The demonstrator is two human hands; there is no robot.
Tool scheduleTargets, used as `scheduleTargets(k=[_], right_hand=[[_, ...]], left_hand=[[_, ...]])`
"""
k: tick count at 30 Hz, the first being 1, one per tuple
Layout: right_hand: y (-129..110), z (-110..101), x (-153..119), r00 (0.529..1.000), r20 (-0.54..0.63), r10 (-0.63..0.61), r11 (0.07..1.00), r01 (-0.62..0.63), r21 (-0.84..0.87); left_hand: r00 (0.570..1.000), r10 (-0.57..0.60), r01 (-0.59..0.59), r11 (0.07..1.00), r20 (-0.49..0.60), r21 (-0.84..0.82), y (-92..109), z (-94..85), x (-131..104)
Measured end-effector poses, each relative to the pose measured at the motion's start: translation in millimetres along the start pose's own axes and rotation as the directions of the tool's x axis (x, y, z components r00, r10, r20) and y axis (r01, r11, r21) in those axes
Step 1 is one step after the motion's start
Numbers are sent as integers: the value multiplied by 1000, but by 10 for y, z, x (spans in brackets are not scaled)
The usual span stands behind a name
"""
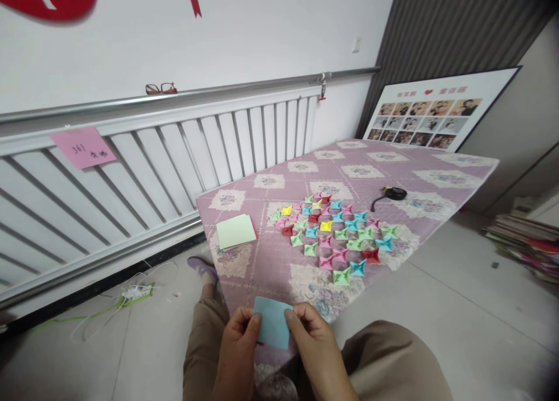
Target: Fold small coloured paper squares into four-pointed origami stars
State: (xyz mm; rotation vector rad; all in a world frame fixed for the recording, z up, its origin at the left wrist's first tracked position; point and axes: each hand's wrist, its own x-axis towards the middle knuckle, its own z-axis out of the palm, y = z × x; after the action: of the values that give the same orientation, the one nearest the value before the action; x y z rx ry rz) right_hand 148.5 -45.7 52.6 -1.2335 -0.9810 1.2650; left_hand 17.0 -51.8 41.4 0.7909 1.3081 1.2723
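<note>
A light blue sheet of paper (273, 325) is held up between my two hands, just over the near edge of the table. My left hand (239, 334) pinches its left edge between thumb and fingers. On the opposite edge, my right hand (312, 331) grips it the same way. Beyond, several small folded paper pieces (325, 226) in pink, green, blue, yellow and red stand in rows on the tablecloth. To their left lies a stack of pale green paper (236, 231), with a red edge showing beneath it.
The table wears a purple flowered tablecloth (271, 267). A black tape measure (395, 193) lies at its right side. Behind stands a white radiator (209, 148) with a pink note (84, 147) and glasses (161, 88) above. A power strip (136, 294) sits on the floor; a photo board (421, 116) leans behind.
</note>
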Motion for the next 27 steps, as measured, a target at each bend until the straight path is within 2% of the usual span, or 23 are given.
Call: scheduleTargets(k=[7,19,21,25,27], right_hand=[[12,-36,-42,1000,2,-13,998,13,-69],[-81,25,-15,996,-64,66,997,-64,31],[-75,37,-12,995,-35,90,993,-87,75],[-38,98,-25,982,113,153,975,-168,144],[-5,134,-37,976,118,183,965,-201,166]], left_hand=[[1000,-3,3,999,3,-42,0,30,-23],[999,2,-3,1000,42,15,-69,-21,15],[999,5,-6,1000,33,16,-46,-18,22],[1000,8,-9,1000,30,6,13,0,13],[999,18,-19,1000,45,21,34,10,-2]])
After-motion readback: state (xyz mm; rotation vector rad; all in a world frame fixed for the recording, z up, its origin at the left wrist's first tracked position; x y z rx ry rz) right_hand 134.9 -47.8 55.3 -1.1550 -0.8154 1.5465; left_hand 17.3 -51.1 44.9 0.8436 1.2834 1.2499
